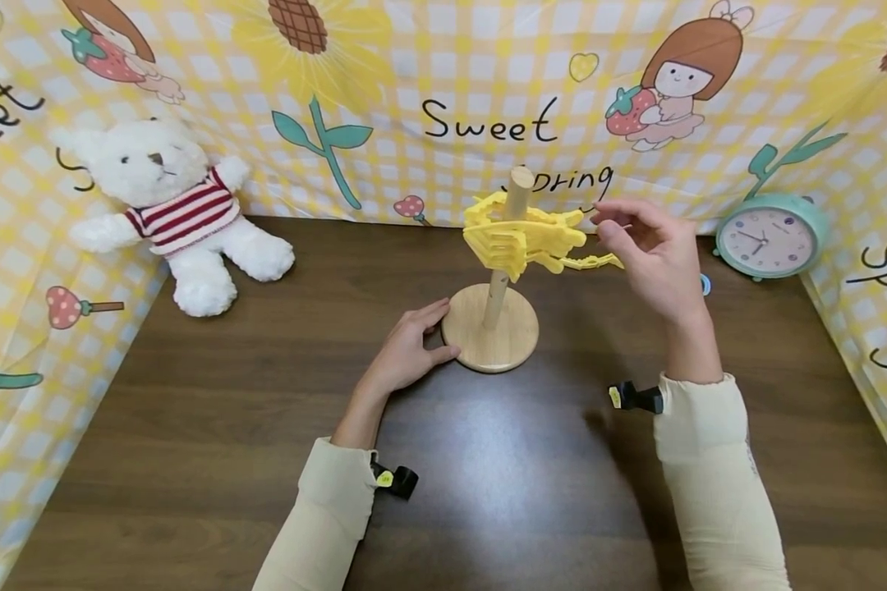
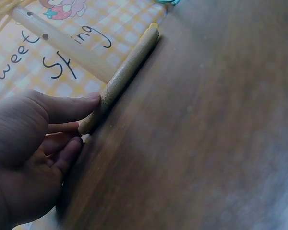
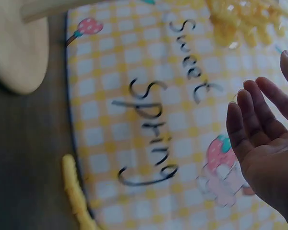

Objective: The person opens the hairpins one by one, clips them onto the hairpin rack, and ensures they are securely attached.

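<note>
A round wooden base with an upright post forms a wooden stand. My left hand grips the rim of the base, with thumb and fingers at its edge in the left wrist view. Around the upper post sits a cluster of yellow, many-pronged pieces; their exact kind is unclear, and they blur in the right wrist view. My right hand is raised just right of the cluster, its bent fingers apart from the thumb, and nothing shows between them. A slim, knobbly yellow piece appears low, right of the base.
A white teddy bear in a striped top sits at the back left. The mint alarm clock stands at the back right. A small blue item is partly hidden behind my right wrist. Yellow checked cloth encloses the table's back and sides.
</note>
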A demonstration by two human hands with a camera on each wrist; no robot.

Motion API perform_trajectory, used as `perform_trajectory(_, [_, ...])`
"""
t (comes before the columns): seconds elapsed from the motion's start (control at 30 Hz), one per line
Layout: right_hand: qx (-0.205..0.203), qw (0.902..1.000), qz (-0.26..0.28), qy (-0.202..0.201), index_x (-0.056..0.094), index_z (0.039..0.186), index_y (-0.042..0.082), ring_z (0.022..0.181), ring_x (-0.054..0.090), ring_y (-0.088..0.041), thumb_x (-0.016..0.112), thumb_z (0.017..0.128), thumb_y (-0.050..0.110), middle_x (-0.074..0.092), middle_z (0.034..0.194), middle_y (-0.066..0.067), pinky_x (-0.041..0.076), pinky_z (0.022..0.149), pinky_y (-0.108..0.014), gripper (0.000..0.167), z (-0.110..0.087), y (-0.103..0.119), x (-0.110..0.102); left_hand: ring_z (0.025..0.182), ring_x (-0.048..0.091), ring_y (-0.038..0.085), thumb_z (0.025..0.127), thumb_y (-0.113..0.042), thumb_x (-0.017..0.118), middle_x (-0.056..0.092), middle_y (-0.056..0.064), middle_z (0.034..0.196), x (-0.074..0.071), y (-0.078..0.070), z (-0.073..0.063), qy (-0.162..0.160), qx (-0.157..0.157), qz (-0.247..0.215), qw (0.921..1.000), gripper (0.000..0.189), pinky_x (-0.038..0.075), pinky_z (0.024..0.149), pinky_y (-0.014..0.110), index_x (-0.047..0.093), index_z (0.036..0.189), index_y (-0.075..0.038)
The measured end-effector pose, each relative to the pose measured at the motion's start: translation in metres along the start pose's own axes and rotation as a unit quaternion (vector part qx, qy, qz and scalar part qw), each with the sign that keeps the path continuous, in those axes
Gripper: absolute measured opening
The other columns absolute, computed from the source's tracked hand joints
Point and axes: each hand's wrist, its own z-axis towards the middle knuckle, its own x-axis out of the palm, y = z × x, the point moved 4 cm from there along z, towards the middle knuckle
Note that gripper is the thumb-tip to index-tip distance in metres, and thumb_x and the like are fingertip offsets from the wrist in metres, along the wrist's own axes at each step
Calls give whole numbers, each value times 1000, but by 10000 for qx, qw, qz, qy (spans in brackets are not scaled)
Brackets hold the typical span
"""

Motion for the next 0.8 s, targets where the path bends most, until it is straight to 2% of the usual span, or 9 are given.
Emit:
perform_trajectory(0.1, [345, 9991, -198, -159, 69, 110, -15, 83, 65, -17, 69, 94, -1, 71, 97, -7, 52, 72, -20, 22, 1, -17, -7, 136, 42, 29, 92, -22, 79, 40, 5, 160, 0, 0, 0, -2, -4, 18, 10000, 74, 35, 112, 46, 43, 153, -4])
perform_trajectory(0.3, [803, 9940, -733, -135, 70, 114, -10, 89, 65, -12, 69, 93, -3, 70, 99, 2, 52, 74, -19, 22, 1, -49, -17, 139, 40, 28, 91, -21, 79, 40, 5, 160, 0, 2, -1, -25, -33, 1, 10000, 73, 33, 113, 46, 44, 153, -3])
perform_trajectory(0.4, [914, 9915, -879, -290, 69, 113, -15, 87, 63, -9, 66, 95, -2, 69, 97, 8, 49, 74, -19, 22, -1, -55, -22, 140, 39, 29, 91, -22, 79, 40, 5, 160, 1, 2, -1, -17, -20, 2, 10000, 73, 33, 114, 46, 44, 153, -3])
perform_trajectory(0.47, [1044, 9892, -930, -434, 71, 111, -13, 85, 61, -6, 66, 96, 2, 69, 96, 11, 48, 74, -18, 22, -4, -55, -25, 140, 38, 29, 92, -22, 79, 40, 5, 160, 2, 2, -1, 4, -26, 16, 10000, 73, 33, 114, 46, 43, 153, -3])
perform_trajectory(0.63, [1503, 9820, -906, -705, 75, 108, -4, 85, 61, -5, 73, 93, 10, 70, 97, 9, 47, 73, -16, 21, -13, -63, -35, 140, 38, 28, 91, -22, 79, 40, 6, 159, 1, 0, -1, 26, -32, 12, 10000, 74, 33, 114, 46, 43, 153, -3])
perform_trajectory(0.8, [1904, 9741, -949, -765, 71, 112, -9, 91, 62, -4, 73, 93, 9, 68, 98, 8, 48, 77, -15, 27, -20, -83, -47, 137, 41, 28, 92, -22, 78, 40, 4, 160, 1, 0, 0, 37, -73, 30, 10000, 73, 35, 112, 46, 43, 153, -4])
